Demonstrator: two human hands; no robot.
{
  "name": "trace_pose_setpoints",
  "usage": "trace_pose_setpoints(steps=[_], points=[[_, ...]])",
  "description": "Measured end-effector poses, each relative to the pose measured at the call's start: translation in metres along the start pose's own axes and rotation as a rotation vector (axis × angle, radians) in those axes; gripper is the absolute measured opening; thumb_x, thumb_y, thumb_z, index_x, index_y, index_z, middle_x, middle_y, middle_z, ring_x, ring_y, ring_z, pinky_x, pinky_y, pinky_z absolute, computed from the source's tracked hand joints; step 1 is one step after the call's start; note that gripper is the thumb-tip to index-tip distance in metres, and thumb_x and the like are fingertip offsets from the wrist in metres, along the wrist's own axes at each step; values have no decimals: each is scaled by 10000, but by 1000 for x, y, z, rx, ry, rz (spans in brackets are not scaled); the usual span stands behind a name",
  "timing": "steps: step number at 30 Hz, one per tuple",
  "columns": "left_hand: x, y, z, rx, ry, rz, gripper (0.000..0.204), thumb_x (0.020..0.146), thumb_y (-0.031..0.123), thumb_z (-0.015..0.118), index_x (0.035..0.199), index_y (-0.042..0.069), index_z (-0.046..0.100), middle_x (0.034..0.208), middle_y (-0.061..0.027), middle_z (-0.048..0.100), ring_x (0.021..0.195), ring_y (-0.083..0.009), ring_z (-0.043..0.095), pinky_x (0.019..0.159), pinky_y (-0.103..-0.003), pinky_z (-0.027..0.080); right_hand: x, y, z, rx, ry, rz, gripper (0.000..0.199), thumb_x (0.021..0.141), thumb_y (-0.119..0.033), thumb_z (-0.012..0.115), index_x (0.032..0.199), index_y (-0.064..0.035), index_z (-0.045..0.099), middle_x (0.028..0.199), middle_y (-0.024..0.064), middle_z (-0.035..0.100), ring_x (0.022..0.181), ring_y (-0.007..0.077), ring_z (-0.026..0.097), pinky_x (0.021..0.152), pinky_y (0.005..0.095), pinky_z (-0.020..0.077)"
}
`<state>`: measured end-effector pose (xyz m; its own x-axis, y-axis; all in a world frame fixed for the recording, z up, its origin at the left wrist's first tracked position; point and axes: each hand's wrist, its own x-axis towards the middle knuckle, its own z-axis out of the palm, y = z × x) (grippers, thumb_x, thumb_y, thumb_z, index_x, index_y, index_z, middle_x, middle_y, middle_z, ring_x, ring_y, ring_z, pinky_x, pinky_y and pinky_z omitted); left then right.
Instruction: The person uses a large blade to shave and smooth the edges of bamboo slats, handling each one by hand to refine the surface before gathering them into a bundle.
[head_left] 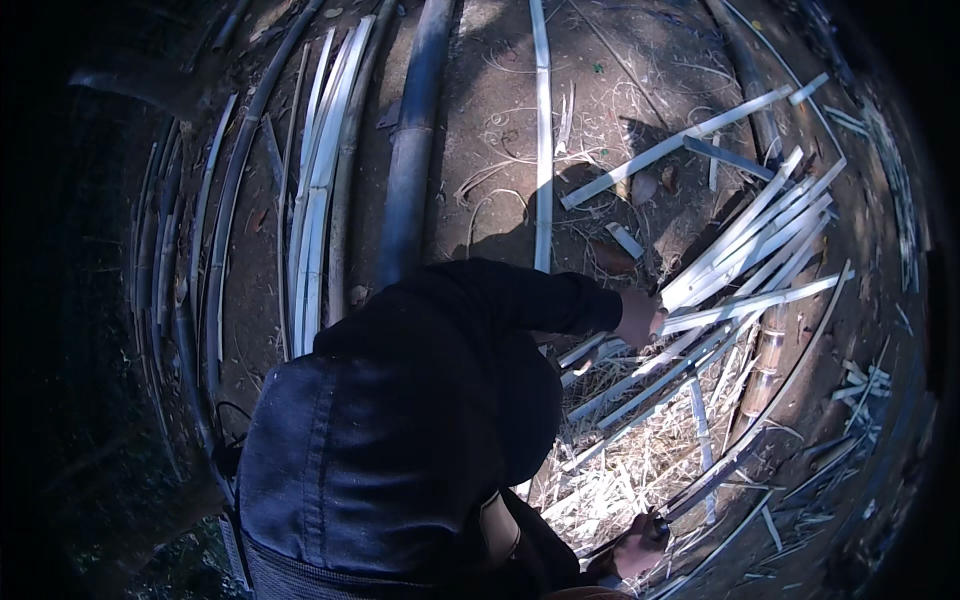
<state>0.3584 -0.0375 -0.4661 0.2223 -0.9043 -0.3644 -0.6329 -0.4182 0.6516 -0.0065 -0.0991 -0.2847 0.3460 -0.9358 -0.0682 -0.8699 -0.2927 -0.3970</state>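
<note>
My left hand [638, 318] reaches out from a dark sleeve and is closed at the near end of a pale split bamboo strip [770, 298]. A fanned bundle of similar strips [745, 240] lies just beyond it. Lower down, my right hand [638, 550] is wrapped round the dark handle of a knife [708, 487], whose long dark blade points up and to the right. Between the hands, more strips lie over a heap of pale shavings [630, 480]. My dark clothing hides much of the lower left.
Long pale strips [322, 190] and dark bamboo poles [410, 150] lie on the ground at the left and far side. A single strip [543, 130] and a slanting one [680, 145] lie beyond my left arm. Offcuts [860, 385] are scattered at the right.
</note>
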Motion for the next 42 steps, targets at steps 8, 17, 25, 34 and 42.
trace_pose_setpoints(steps=[8, 17, 25, 34, 42], points=[[-243, -61, -29, -187, 705, -723, 408, 939, 328, 528, 1187, 4, 536, 1138, -230, 575, 1057, -395, 598, 901, -492, 480, 88, -81, 63, 17, -208, -311, 235, 768, -150, 687, 859, 54, 612, 750, 156, 645, 625, 269, 572, 625, 426, 455], [-522, 26, 211, -355, 476, -1560, 495, 872, 269, 556, 1285, 4, 492, 1294, -255, 482, 1208, -433, 490, 972, -553, 432, 130, -123, 133, -223, -167, -580, 553, 697, -362, 781, 1060, 39, 663, 970, 179, 704, 858, 341, 676, 793, 435, 520], [-607, 109, 437, -990, 308, -1980, 607, 865, 356, 558, 1355, 8, 471, 1405, -311, 441, 1327, -433, 423, 1080, -480, 390, 161, -71, 160, -354, -224, -587, 521, 704, -400, 782, 888, 78, 686, 825, 225, 703, 736, 372, 687, 684, 468, 534], [-582, 76, 425, -1020, 650, -1607, 636, 864, 396, 558, 1343, -14, 476, 1357, -315, 487, 1271, -443, 480, 1061, -485, 405, 161, -14, 192, -729, -446, -514, 737, 827, -635, 496, 1039, 44, 690, 1056, 239, 687, 1018, 382, 652, 898, 450, 501], [-577, 59, 357, -885, 720, -1597, 685, 863, 497, 560, 1279, -47, 522, 1262, -325, 556, 1197, -458, 537, 1012, -481, 441, 197, 12, 210, -1115, -747, -866, 475, 927, -546, 387, 1018, -219, 719, 1099, 85, 700, 1062, 351, 640, 929, 458, 479]])
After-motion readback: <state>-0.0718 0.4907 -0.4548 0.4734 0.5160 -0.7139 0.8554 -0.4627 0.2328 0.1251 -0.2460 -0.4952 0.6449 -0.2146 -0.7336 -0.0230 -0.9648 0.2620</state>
